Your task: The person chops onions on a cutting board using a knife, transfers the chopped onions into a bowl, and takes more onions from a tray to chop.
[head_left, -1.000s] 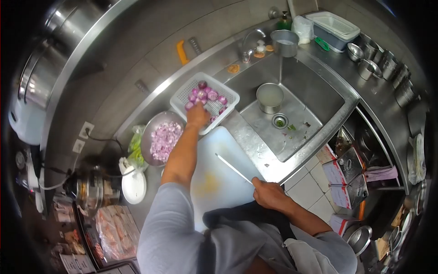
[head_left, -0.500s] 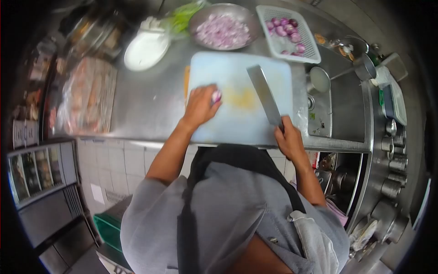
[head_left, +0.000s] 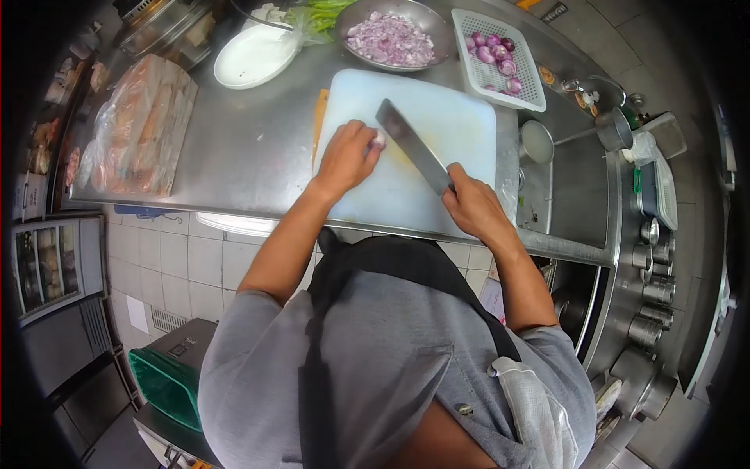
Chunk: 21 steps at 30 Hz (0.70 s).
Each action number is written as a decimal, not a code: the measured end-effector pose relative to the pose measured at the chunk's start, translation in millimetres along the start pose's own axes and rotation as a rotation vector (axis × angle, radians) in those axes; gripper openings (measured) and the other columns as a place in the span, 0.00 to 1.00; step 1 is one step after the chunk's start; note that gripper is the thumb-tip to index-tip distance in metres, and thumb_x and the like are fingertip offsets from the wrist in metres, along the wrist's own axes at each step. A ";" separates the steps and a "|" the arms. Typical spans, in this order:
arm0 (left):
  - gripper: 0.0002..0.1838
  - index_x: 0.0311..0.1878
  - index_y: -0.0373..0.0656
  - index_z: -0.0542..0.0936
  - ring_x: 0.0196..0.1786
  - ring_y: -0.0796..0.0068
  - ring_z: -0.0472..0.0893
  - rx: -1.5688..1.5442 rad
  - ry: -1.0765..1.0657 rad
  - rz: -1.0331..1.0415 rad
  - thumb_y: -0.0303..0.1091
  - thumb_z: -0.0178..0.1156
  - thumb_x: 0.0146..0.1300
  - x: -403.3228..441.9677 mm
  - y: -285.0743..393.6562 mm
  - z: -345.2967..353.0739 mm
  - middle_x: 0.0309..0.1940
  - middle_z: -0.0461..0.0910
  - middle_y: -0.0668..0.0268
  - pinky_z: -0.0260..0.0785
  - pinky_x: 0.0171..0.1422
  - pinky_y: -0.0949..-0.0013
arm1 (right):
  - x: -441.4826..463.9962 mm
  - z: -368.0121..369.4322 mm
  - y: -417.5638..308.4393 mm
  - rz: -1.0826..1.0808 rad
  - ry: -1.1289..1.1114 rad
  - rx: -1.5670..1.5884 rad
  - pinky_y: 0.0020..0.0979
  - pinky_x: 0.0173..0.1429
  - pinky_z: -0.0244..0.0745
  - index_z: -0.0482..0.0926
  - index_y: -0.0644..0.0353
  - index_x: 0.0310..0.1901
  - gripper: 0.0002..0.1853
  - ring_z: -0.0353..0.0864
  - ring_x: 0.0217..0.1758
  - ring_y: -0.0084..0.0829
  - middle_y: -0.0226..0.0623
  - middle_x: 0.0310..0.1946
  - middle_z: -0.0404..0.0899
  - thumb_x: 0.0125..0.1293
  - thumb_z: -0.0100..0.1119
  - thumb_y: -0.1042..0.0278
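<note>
On the left half of the white cutting board point(head_left: 461, 211), my left hand point(head_left: 348, 160) is closed around a peeled onion point(head_left: 379, 141), of which only the right side shows. My right hand point(head_left: 476, 205) grips the handle of a cleaver point(head_left: 412, 145) with a broad rectangular blade. The blade slants up and left over the board, its far end close to the onion but apart from it. Behind the board, a metal bowl point(head_left: 447, 48) holds chopped onion point(head_left: 389, 39). A white basket point(head_left: 531, 95) with several whole peeled onions point(head_left: 492, 53) stands to its right.
A white plate point(head_left: 254, 59) and green vegetables point(head_left: 320, 17) lie at the back left. A plastic-wrapped package point(head_left: 141, 129) sits on the steel counter's left. To the right are a sink point(head_left: 539, 184) with a metal pot point(head_left: 537, 142) and several hanging pots point(head_left: 644, 328).
My right hand has swung the cleaver leftward, bringing its blade near the onion. My left hand keeps hold of the onion. The whole view has shifted slightly.
</note>
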State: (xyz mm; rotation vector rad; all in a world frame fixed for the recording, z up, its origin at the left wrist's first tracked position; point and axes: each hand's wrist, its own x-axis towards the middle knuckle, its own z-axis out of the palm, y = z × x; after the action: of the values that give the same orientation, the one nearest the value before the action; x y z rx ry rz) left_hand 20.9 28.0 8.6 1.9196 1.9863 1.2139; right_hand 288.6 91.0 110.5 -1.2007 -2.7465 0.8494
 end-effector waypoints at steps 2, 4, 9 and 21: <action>0.13 0.50 0.38 0.83 0.54 0.51 0.81 0.002 -0.007 -0.010 0.29 0.71 0.63 1.5 1.0 2.1 0.49 0.81 0.57 0.75 0.59 0.55 | -2.4 -8.9 -1.3 -0.035 -0.022 -0.024 0.61 0.45 0.72 0.66 0.64 0.49 0.12 0.82 0.40 0.68 0.60 0.32 0.82 0.73 0.56 0.68; 0.13 0.49 0.37 0.83 0.53 0.51 0.81 0.011 -0.011 -0.015 0.28 0.71 0.62 2.0 1.3 -0.2 0.48 0.81 0.57 0.75 0.58 0.55 | -6.9 -18.4 -4.8 -0.062 -0.051 -0.032 0.61 0.44 0.72 0.66 0.64 0.49 0.11 0.82 0.40 0.68 0.61 0.32 0.82 0.74 0.56 0.68; 0.13 0.49 0.37 0.83 0.53 0.50 0.81 -0.014 -0.001 -0.042 0.27 0.70 0.62 2.5 0.5 0.1 0.48 0.81 0.57 0.75 0.58 0.54 | 5.7 -4.8 -4.8 -0.092 -0.130 -0.068 0.62 0.46 0.73 0.65 0.66 0.48 0.11 0.82 0.40 0.69 0.63 0.33 0.82 0.74 0.53 0.69; 0.18 0.51 0.40 0.82 0.55 0.47 0.80 0.104 -0.161 0.119 0.22 0.68 0.56 19.7 -5.6 15.6 0.49 0.81 0.55 0.73 0.61 0.51 | 34.9 17.8 49.3 0.026 -0.110 0.096 0.57 0.53 0.76 0.68 0.63 0.58 0.16 0.84 0.48 0.67 0.64 0.40 0.85 0.76 0.56 0.64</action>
State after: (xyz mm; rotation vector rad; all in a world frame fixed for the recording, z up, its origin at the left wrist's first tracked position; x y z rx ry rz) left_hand 22.1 53.2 3.2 2.1383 1.9131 0.9628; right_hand 293.0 134.0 64.6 -1.2102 -2.7430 1.0676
